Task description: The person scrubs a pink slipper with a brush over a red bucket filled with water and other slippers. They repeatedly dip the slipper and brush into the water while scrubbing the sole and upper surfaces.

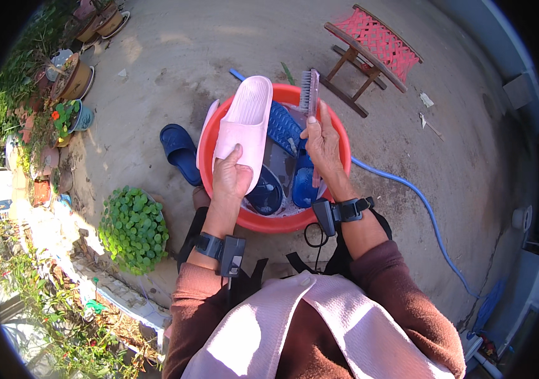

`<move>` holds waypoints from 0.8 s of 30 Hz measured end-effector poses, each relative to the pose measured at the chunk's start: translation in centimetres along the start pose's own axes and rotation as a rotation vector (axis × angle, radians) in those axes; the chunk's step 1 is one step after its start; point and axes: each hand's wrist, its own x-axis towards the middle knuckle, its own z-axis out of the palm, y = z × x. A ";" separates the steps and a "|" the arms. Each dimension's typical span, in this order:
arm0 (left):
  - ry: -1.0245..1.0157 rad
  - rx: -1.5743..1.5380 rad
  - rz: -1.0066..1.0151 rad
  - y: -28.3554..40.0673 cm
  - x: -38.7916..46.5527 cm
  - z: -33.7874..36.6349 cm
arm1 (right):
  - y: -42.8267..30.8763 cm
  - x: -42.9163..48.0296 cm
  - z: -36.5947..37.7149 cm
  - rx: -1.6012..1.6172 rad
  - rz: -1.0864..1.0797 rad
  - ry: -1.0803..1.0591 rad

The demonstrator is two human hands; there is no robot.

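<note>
Above a red plastic basin (269, 226), my left hand (230, 177) grips a pink slide slipper (246, 116) by its strap, thumb on top and the toe-to-heel length pointing away from me. My right hand (324, 144) holds a scrubbing brush (313, 92) upright by its handle, bristles facing left towards the slipper but apart from it. Soapy water lies in the basin with blue slippers: a textured sole (284, 127) at the back, a dark blue slipper (265, 192) at the front and a brighter blue one (304, 182) under my right hand.
Left of the basin a navy slipper (182, 154) rests on the concrete, and a pink edge (209, 121) shows beside the rim. A leafy potted plant (133, 230) stands nearer me. A folding stool (373, 47) is at the back right; a blue hose (409, 187) runs along the right.
</note>
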 end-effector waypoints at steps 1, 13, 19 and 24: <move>0.073 -0.109 -0.043 0.6 0.6 -0.5 | 0.0 -0.8 0.5 -0.019 -0.142 -0.073; 0.055 0.031 -0.008 -0.3 0.0 -1.4 | 1.8 -4.4 3.9 -0.177 -0.343 -0.392; 0.032 0.023 0.052 -0.9 0.5 -1.5 | 2.3 -5.1 4.2 -0.038 -0.227 -0.382; 0.094 -0.100 -0.034 -0.1 1.2 -2.1 | 1.6 -7.1 4.4 -0.035 -0.461 -0.319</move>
